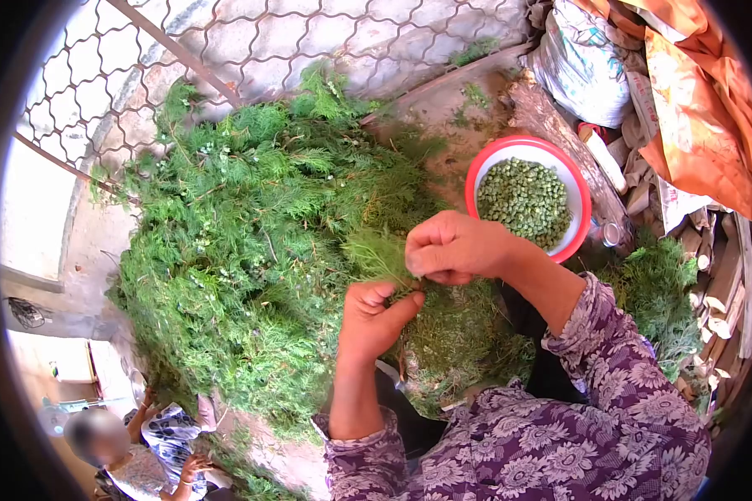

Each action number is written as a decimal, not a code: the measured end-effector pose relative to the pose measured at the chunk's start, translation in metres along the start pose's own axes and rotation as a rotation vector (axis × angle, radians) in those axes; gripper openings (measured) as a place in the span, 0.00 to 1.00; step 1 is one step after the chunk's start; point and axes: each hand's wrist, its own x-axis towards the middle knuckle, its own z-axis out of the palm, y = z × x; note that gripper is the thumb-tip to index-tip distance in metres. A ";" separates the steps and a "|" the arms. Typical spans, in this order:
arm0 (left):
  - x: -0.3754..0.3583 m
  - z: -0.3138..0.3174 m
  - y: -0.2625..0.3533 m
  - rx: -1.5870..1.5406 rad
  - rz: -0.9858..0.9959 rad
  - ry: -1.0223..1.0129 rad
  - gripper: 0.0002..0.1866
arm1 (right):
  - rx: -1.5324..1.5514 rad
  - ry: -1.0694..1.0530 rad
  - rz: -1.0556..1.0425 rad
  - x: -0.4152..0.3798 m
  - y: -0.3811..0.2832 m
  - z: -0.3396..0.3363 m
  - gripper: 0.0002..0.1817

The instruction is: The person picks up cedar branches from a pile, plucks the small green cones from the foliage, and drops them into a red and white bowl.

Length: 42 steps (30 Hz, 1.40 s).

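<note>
Between the fingertips of both hands, at the centre of the view, lies a feathery green sprig [380, 255]. Right hand [455, 248]: fingers curled almost shut, thumb and forefinger pinched on the sprig's near end. Left hand [374, 316]: just below the right hand, palm turned up, fingers loosely bent and half open, thumb [401, 307] stretched toward the pinch point — it touches the sprig's base, but whether it grips it cannot be told. Both forearms wear purple flowered sleeves [560, 417].

Beyond the fingers, to their left and above, a large heap of cut green branches [242, 242] spreads over the ground, the sprig's tip lying against its edge. Up and to the right of the right hand's knuckles stands 1 red-rimmed bowl [528, 199] — filled with small green cone-like pieces [522, 200], near the hand but apart from it. Under the left hand's fingers a smaller mound of stripped greenery [459, 342] rests on the lap. Farther right of the bowl lie a white sack [581, 67] and orange cloth [702, 108]. Well below and left of the fingers, another person [154, 451] sits on the paving.
</note>
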 end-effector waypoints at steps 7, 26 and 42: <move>-0.006 0.000 0.002 0.083 -0.099 0.107 0.05 | 0.314 0.376 -0.282 -0.015 -0.018 -0.038 0.06; -0.004 -0.018 -0.006 0.007 0.204 0.413 0.03 | -0.654 0.438 -0.154 -0.011 0.009 -0.059 0.14; -0.016 -0.030 0.004 0.018 0.108 0.244 0.11 | -0.327 1.056 -0.346 -0.107 0.015 -0.042 0.09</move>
